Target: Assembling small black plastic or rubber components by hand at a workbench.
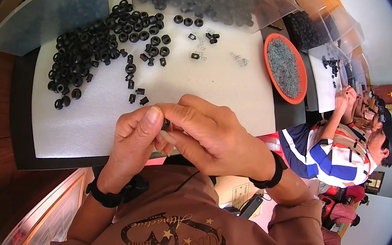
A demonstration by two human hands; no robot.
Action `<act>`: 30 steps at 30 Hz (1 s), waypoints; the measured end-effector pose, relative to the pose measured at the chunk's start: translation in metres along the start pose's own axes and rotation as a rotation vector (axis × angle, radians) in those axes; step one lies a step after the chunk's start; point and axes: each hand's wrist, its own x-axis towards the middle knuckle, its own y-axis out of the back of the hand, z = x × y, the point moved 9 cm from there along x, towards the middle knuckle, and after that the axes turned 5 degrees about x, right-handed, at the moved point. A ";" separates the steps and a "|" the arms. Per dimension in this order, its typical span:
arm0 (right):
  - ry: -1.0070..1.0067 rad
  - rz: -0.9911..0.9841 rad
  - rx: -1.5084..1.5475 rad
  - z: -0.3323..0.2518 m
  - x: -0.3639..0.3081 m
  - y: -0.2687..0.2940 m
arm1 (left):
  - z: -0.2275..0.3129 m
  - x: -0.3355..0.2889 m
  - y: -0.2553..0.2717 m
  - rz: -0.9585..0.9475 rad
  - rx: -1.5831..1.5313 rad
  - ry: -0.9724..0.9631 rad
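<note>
My left hand (135,132) and my right hand (211,136) meet over the near edge of the white foam mat (206,82). Between their fingertips is a small black plastic part (165,124), mostly hidden by the fingers. Both hands are closed, thumbs and forefingers pinched about it. Beyond my left hand lies a pile of black round plastic pieces with holes (79,54). A few small black square-ended pieces (133,98) lie just past my left fingers. Small wire springs (239,59) are scattered farther back on the mat.
An orange bowl (303,82) full of small grey springs stands right of the mat. Clear plastic bins (47,21) of black parts rise at the left and back (196,0). At right, a co-worker in a striped shirt (343,155) works at the same row, with others beyond.
</note>
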 end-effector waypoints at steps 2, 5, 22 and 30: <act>0.017 0.026 0.065 0.006 -0.001 0.000 | -0.005 -0.002 -0.001 -0.019 -0.027 0.062; 0.083 0.114 -0.036 0.003 0.000 0.003 | 0.001 -0.001 -0.004 -0.037 -0.034 -0.032; -0.057 -0.041 -0.640 0.058 0.031 0.057 | -0.003 0.002 -0.007 -0.079 -0.005 0.010; -0.120 -0.230 -0.852 0.087 0.049 0.036 | -0.003 0.001 -0.006 -0.084 -0.029 -0.007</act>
